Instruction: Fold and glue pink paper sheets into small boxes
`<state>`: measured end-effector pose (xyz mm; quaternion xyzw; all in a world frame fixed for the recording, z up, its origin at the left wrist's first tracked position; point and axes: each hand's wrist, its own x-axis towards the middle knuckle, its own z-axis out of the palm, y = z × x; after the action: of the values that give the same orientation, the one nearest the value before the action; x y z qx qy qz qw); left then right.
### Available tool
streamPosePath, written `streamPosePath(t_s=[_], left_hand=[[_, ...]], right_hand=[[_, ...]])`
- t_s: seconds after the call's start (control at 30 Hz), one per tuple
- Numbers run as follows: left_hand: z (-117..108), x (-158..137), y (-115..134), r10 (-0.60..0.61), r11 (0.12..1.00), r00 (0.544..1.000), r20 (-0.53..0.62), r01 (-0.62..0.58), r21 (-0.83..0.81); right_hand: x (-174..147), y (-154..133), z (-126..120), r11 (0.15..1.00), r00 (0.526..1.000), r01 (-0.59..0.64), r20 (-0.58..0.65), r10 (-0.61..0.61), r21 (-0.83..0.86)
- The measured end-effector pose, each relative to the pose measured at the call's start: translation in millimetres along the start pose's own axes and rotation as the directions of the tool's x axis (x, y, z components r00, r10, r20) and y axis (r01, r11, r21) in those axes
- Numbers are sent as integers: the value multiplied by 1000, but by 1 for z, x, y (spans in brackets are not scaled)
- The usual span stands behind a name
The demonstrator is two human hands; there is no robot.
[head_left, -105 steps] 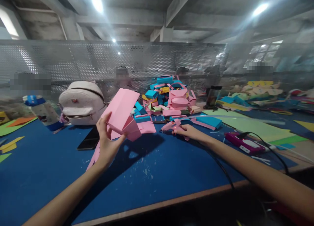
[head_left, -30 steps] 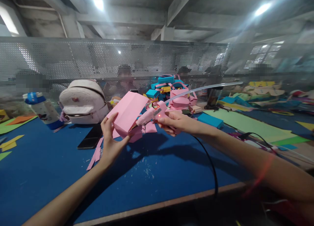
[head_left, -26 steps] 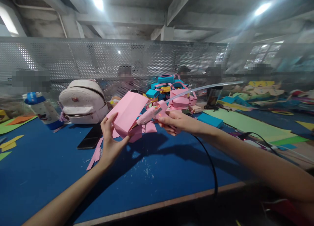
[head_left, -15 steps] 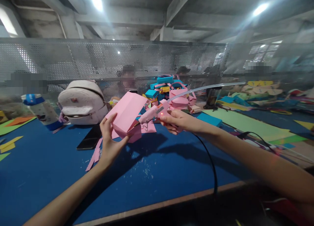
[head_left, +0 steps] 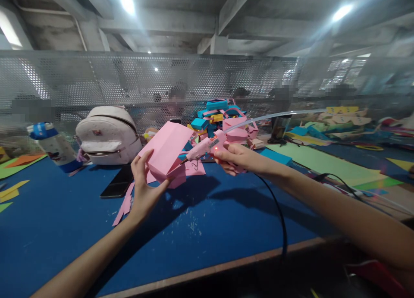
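Tabletop: right grip snug around glue gun

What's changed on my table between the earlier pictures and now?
Your right hand has brought the pink pistol-shaped glue gun up and left, so its nozzle is now close to the folded pink paper box in your left hand. That box shifted slightly right. Nothing was newly gripped or released. The rounded white backpack and flat black phone stayed put.
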<state>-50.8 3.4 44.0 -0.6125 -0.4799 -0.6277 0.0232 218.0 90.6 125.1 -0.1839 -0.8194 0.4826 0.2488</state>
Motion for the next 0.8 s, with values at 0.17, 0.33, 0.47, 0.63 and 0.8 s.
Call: streamPosePath(t_s=[0.17, 0.33, 0.47, 0.63, 0.8], left_hand=[[-1, 0, 0, 8, 1000, 1000, -2, -8, 3], [0, 0, -1, 3, 1000, 1000, -3, -3, 1], [0, 0, -1, 8, 1000, 1000, -2, -8, 4], [-1, 0, 0, 4, 1000, 1000, -3, -4, 9], [-1, 0, 0, -11, 1000, 1000, -8, 11, -3]], right_hand=[[-2, 1, -2, 1000, 1000, 7, 3, -8, 23], [-2, 4, -6, 1000, 1000, 8, -2, -8, 18], [-3, 2, -7, 1000, 1000, -1, -23, 1, 0], [-4, 2, -7, 999, 999, -24, -38, 25, 32], [-4, 4, -9, 1000, 999, -16, -36, 17, 17]])
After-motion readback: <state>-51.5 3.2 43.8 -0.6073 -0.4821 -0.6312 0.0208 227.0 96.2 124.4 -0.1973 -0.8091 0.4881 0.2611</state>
